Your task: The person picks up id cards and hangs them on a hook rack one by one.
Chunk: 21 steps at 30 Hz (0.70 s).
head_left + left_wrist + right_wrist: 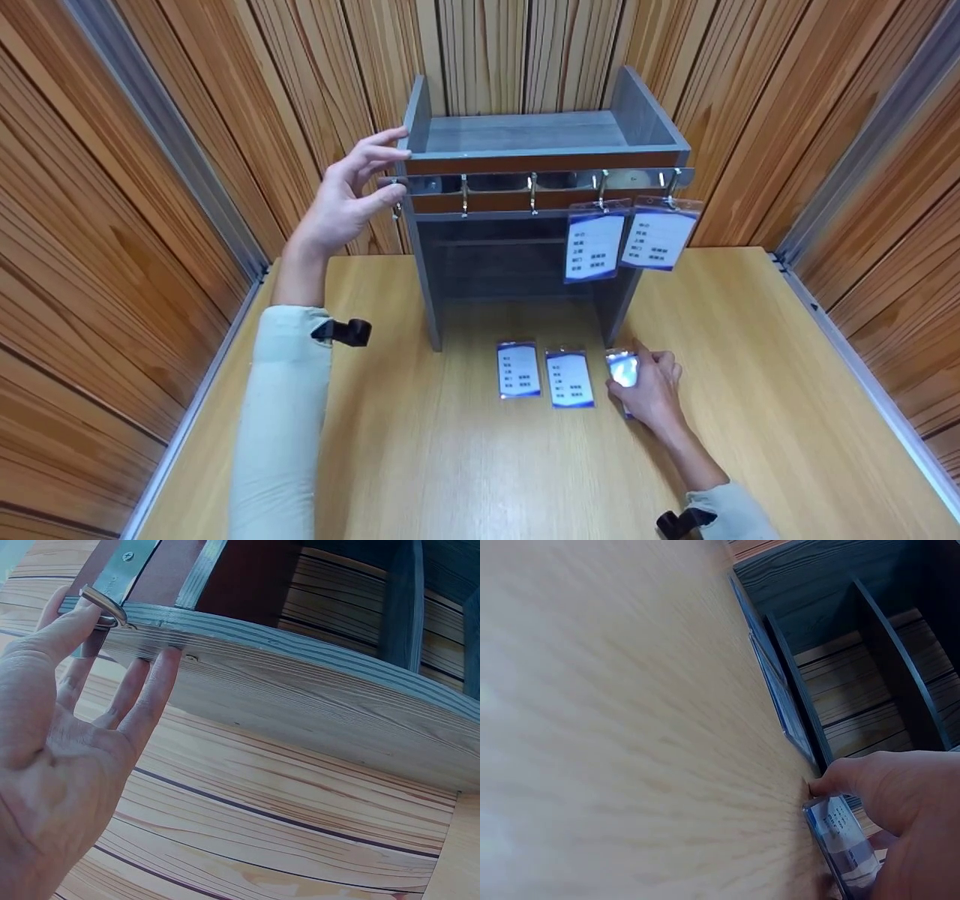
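My left hand [341, 199] is at the upper left corner of a grey shelf unit [547, 155]. In the left wrist view its fairly straight fingers [154, 686] touch the side panel, with the thumb by an end hook [105, 606]. On the table, my right hand [652, 390] grips a badge in a clear holder [622, 369] by its edges. In the right wrist view the thumb meets this badge [840, 836]; the other fingertips are mostly hidden. Left of it lie two more badges, one nearer [570, 379] and one farther [518, 370].
A metal hook rail [495, 182] runs across the unit's front. From its right-hand hooks hang two badges, one left [595, 244] and one right [660, 236]. The unit stands on a wooden table [450, 465], with wood-panelled walls [322, 75] around it.
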### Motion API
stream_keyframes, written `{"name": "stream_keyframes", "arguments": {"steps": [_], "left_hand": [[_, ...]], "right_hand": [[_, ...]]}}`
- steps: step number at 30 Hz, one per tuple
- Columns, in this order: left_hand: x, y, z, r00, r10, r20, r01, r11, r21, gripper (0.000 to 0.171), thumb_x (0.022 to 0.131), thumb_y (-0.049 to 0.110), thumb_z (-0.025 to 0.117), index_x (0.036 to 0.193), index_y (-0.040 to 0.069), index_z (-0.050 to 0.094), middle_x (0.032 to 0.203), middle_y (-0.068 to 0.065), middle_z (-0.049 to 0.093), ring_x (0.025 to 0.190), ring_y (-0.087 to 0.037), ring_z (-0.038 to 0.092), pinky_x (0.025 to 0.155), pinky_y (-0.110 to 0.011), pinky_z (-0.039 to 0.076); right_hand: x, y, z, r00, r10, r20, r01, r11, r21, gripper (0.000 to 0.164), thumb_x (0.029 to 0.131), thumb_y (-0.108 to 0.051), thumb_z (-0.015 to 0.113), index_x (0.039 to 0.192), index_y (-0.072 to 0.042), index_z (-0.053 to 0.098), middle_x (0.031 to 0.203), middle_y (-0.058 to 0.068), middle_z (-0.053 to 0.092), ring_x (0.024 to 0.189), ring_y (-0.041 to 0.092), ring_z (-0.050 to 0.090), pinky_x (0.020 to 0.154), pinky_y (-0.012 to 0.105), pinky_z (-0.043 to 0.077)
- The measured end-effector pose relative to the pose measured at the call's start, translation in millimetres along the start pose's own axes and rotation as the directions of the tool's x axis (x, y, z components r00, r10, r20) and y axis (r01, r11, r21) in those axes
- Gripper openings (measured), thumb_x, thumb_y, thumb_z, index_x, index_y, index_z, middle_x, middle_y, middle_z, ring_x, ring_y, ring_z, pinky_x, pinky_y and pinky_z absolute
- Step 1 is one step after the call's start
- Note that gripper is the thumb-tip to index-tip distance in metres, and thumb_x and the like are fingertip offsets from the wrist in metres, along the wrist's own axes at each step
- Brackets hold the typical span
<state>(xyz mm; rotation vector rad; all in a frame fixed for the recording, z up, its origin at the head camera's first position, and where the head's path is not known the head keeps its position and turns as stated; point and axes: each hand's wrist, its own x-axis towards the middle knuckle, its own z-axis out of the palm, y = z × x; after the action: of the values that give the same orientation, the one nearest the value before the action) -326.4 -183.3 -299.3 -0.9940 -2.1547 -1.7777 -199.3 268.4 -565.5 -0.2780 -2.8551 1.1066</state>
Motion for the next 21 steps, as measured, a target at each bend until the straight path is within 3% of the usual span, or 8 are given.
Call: {"name": "stream_keyframes", "arguments": {"steps": [8, 15, 21], "left_hand": [[-0.4, -0.4, -0.1, 1.000, -0.002, 0.001, 0.002, 1.000, 0.012, 0.037, 0.109, -0.002, 0.067, 0.144, 0.009, 0.070, 0.180, -0.007, 0.044, 0.166, -0.029, 0.044, 0.134, -0.058, 0.040], [-0.2, -0.8, 0.8, 1.000, 0.004, 0.005, -0.004, 1.000, -0.004, 0.037, 0.108, -0.003, 0.067, 0.144, 0.008, 0.070, 0.179, -0.009, 0.044, 0.167, -0.030, 0.043, 0.134, -0.056, 0.040], [-0.8, 0.4, 0.6, 1.000, 0.010, 0.005, -0.010, 1.000, -0.002, 0.037, 0.108, -0.003, 0.067, 0.144, 0.007, 0.069, 0.179, -0.009, 0.045, 0.167, -0.030, 0.043, 0.134, -0.059, 0.040]], "right_hand": [[-0.7, -1.4, -5.8, 1.000, -0.007, 0.015, 0.007, 1.000, -0.013, 0.096, 0.094, -0.016, 0.084, 0.169, 0.013, 0.033, 0.148, 0.036, 0.037, 0.134, 0.049, 0.033, 0.100, 0.055, 0.045], [-1.8, -1.3, -6.2, 0.995, -0.082, -0.061, 0.081, 0.997, -0.010, 0.094, 0.087, -0.017, 0.087, 0.164, 0.014, 0.043, 0.138, 0.037, 0.045, 0.122, 0.049, 0.044, 0.089, 0.050, 0.046], [-5.6, -3.5, -6.6, 0.996, -0.080, -0.045, 0.081, 0.997, 0.003, 0.092, 0.088, -0.016, 0.087, 0.165, 0.012, 0.044, 0.143, 0.033, 0.044, 0.121, 0.049, 0.057, 0.099, 0.060, 0.056]]}}
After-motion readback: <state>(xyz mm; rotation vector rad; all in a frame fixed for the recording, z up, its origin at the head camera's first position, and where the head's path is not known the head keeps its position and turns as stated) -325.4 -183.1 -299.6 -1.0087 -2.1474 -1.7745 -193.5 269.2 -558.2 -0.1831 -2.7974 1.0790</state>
